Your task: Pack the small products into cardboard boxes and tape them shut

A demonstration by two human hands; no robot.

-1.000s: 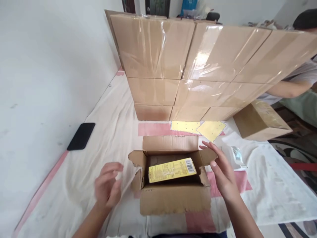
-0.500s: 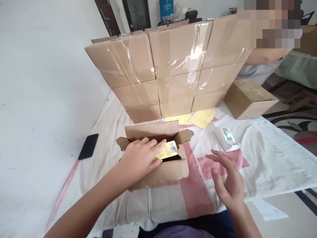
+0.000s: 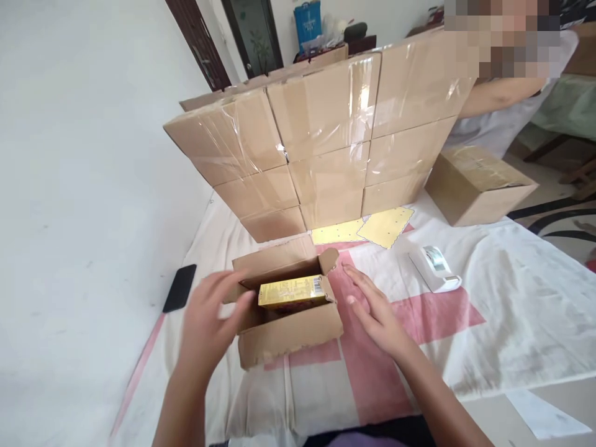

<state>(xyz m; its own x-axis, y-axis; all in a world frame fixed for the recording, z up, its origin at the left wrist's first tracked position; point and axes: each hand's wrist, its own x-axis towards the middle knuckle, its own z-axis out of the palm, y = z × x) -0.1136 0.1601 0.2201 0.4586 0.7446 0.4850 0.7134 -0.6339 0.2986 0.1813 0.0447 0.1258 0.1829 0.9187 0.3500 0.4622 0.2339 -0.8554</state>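
Basically, yellow box [image 3: 289,292] lies lengthwise inside open ctn [image 3: 291,341], printed side up, barcode at R end, close up to the R end flap; can't tell if it touches there. Ctn flaps folded out, edges ragged.

L hand [image 3: 209,316]: at L end of ctn, a bit blurred. Open, thumb well apart from fingers, all curved toward the ctn opening. Thumb tip over the L end, short of the yellow box; contact w/ the flap, can't tell.

R hand [image 3: 379,316]: just beside R end of ctn, palm turned in. Open, fingers extended, thumb parted from them by a narrow gap. Fingertips near the R flap, slight gap visible.

Further out: white tape dispenser [image 3: 435,267] on the cloth [image 3: 521,310], R of the R hand. Two yellow sheets [image 3: 388,226] behind ctn, overlapping, at foot of a taped cardboard stack [image 3: 321,149]. Dark phone-like slab [image 3: 179,288] L of L hand, next to the wall [image 3: 84,217]. Taped-up cardboard box [image 3: 493,192] at far R; co-worker's arm [image 3: 503,96] beyond it.
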